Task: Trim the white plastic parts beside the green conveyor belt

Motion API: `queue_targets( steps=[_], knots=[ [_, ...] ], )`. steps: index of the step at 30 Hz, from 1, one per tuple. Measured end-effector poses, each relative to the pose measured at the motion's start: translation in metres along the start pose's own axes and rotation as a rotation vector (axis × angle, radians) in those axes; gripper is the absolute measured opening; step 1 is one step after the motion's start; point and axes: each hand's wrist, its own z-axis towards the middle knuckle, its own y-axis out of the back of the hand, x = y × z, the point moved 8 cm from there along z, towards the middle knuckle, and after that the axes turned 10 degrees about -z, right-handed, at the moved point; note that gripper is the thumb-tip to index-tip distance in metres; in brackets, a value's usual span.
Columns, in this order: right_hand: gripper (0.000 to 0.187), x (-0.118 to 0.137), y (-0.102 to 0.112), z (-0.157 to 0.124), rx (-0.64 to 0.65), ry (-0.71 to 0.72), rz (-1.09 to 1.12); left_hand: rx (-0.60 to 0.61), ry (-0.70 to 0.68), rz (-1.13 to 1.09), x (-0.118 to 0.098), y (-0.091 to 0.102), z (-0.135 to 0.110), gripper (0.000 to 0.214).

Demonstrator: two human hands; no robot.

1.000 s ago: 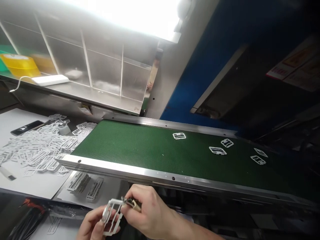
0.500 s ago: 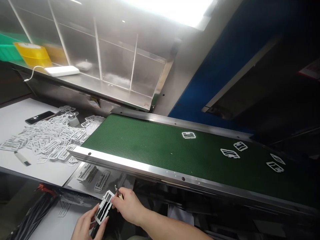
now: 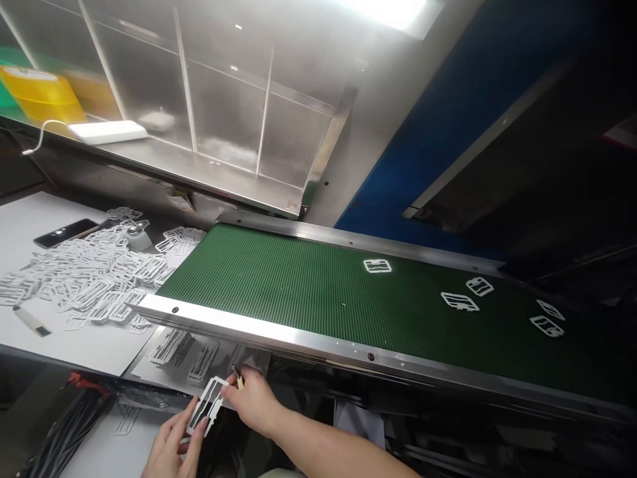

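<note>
In front of me, low in the view, I hold a thin white plastic frame with long slots cut through it. My left hand has its lower end between thumb and fingers. At the upper end, my right hand pinches the edge. That hand also grips a small metal-tipped tool with a cream-coloured handle, its tip pointing up and away. Just beyond my hands, stacked frames and a smaller stack lie on a metal ledge below the conveyor.
A green conveyor belt carries several scattered frames, with metal rails along both sides. On the white table at left are a heap of frames, a phone, a small metal-topped bottle and a pale flat-handled object.
The frame has been turned over in my hands, so its tabbed edge now faces right. My left thumb has come up onto it. The view has shifted slightly; frames on the belt look nearly unmoved.
</note>
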Motion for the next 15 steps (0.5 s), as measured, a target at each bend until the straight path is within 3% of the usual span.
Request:
queue_targets(
  steps=[3,5,10,15],
  knots=[
    [0.012,-0.002,-0.011,0.013,-0.005,-0.015,0.007,-0.025,-0.215,0.296,-0.011,-0.004,0.006,0.079],
    [0.013,-0.002,-0.016,0.019,0.009,-0.009,0.023,-0.017,-0.255,0.38,-0.014,-0.008,0.016,0.079],
    [0.018,-0.013,-0.001,0.016,0.001,-0.017,0.065,-0.082,-0.147,0.456,-0.01,-0.009,0.068,0.082],
    [0.017,-0.056,0.034,-0.012,-0.034,-0.086,0.048,-0.088,-0.093,0.56,-0.013,-0.015,0.107,0.087]
  ],
)
